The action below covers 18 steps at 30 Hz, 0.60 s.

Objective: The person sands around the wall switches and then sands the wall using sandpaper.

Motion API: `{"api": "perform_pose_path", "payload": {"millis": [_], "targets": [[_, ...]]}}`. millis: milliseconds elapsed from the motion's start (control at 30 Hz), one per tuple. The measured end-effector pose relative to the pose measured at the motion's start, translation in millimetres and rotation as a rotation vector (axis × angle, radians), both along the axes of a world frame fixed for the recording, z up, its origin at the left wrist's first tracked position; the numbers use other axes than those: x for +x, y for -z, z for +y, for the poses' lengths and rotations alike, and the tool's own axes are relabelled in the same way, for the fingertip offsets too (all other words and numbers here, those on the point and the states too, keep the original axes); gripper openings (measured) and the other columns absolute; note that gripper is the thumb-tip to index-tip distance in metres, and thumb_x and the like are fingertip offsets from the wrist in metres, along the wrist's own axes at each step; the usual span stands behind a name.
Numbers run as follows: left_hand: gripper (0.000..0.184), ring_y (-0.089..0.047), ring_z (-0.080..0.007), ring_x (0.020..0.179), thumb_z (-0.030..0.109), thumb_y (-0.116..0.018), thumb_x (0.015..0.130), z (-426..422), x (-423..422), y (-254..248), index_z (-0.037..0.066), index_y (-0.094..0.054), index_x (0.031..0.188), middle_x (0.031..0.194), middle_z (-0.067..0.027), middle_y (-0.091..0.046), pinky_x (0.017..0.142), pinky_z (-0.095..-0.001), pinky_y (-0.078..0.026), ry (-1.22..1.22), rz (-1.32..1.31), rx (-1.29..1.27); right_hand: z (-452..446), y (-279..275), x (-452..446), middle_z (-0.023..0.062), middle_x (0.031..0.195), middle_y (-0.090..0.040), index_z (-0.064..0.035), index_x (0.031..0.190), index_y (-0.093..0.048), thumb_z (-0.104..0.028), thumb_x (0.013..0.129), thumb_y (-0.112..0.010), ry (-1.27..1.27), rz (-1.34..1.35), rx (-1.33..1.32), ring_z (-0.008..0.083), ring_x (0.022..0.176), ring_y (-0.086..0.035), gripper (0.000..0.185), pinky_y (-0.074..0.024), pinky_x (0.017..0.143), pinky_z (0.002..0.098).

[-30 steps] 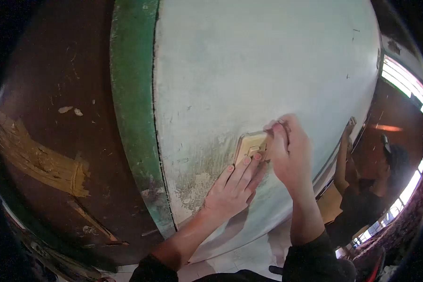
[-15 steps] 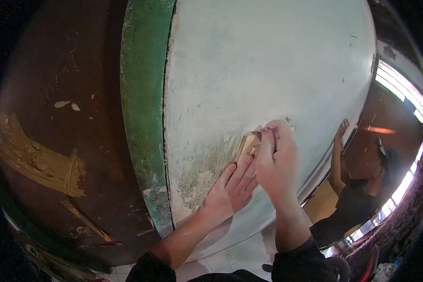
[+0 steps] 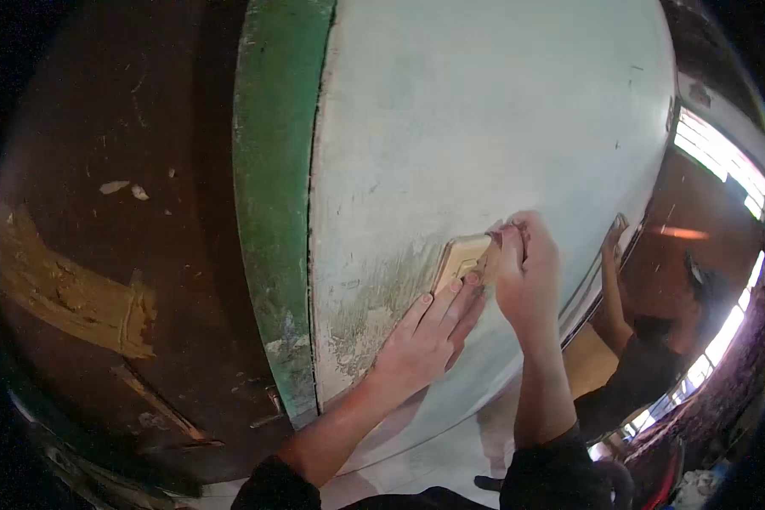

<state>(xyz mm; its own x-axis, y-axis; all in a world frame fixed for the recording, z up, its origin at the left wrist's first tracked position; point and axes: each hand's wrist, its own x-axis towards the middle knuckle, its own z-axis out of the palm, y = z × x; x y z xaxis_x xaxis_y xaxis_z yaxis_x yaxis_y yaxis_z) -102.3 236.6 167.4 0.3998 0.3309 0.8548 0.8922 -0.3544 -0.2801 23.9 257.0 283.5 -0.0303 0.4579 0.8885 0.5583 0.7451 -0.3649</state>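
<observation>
Far left: brown panel (image 3: 119, 102), scuffed, with a broad tan smear (image 3: 68, 289) and two pale chips above it. Next, a green upright (image 3: 272, 170), paint worn near its foot. Then the pale wall (image 3: 484, 110), its surface rough and flaking low on the left. Left hand (image 3: 416, 344) up against the wall, fingers extended, tips on the lower part of the switch (image 3: 466, 252); grip open, pressing flat, closed round nothing. Switch sits on the wall, tilted in this view, its upper part uncovered. Right hand (image 3: 527, 276) just right of it, at the upper right corner. Grip pinched: fingers curled, thumb against forefinger; cannot tell whether something thin is held there. Well to the right, another person (image 3: 642, 365) in dark clothing, one arm raised by the wall's far edge. Bright window (image 3: 718, 157) beyond.
</observation>
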Motion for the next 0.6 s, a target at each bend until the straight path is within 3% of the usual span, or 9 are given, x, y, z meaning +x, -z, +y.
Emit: {"api": "perform_pose_path", "payload": {"millis": [200, 233, 267, 433, 600], "targets": [[0.067, -0.039, -0.0235, 0.142, 0.034, -0.057, 0.088, 3, -1, 8, 0.011, -0.045, 0.149, 0.158, -0.0111, -0.039, 0.118, -0.0399, -0.026, 0.055, 0.063, -0.12, -14, -6, -10, 0.02, 0.08, -0.066, -0.0004, 0.097, -0.058, -0.007, 0.096, -0.05, -0.043, -0.046, -0.011, 0.0398, 0.071, -0.066, 0.01, -0.0502, 0.062, 0.041], [0.055, -0.041, -0.0261, 0.14, 0.035, -0.06, 0.086, 1, 1, 2, 0.014, -0.056, 0.137, 0.156, -0.0137, -0.04, 0.114, -0.0419, -0.031, 0.032, 0.056, -0.064, -8, -4, -5, 0.02, 0.079, -0.065, 0.0001, 0.096, -0.057, -0.007, 0.096, -0.05, -0.099, -0.037, 0.015, 0.04, 0.069, -0.066, 0.01, -0.05, 0.061, 0.0409], [0.044, -0.043, -0.0286, 0.138, 0.037, -0.063, 0.085, 0, 1, -2, 0.017, -0.067, 0.124, 0.154, -0.0163, -0.042, 0.11, -0.0438, -0.036, 0.007, 0.043, -0.003, -3, -4, 5, 0.0203, 0.079, -0.065, 0.0004, 0.096, -0.057, -0.008, 0.097, -0.049, 0.0, -0.051, 0.0, 0.0387, 0.072, -0.067, 0.011, -0.0504, 0.063, 0.0405], [0.042, -0.042, -0.0301, 0.138, 0.037, -0.065, 0.084, 3, 3, -2, 0.017, -0.068, 0.121, 0.154, -0.0167, -0.043, 0.109, -0.0447, -0.037, -0.017, 0.035, 0.072, -7, -3, -1, 0.02, 0.082, -0.067, 0.0004, 0.097, -0.057, -0.008, 0.098, -0.048, 0.118, 0.033, -0.083, 0.0373, 0.077, -0.069, 0.012, -0.0519, 0.067, 0.0406], [0.042, -0.042, -0.0321, 0.138, 0.034, -0.067, 0.082, 8, 2, 8, 0.018, -0.069, 0.121, 0.149, -0.0163, -0.047, 0.108, -0.0466, -0.038, 0.012, 0.07, 0.017, -10, 4, -9, 0.0193, 0.079, -0.067, -0.0012, 0.097, -0.055, -0.007, 0.097, -0.05, -0.073, 0.025, 0.009, 0.0385, 0.074, -0.068, 0.008, -0.0517, 0.065, 0.042]]}}
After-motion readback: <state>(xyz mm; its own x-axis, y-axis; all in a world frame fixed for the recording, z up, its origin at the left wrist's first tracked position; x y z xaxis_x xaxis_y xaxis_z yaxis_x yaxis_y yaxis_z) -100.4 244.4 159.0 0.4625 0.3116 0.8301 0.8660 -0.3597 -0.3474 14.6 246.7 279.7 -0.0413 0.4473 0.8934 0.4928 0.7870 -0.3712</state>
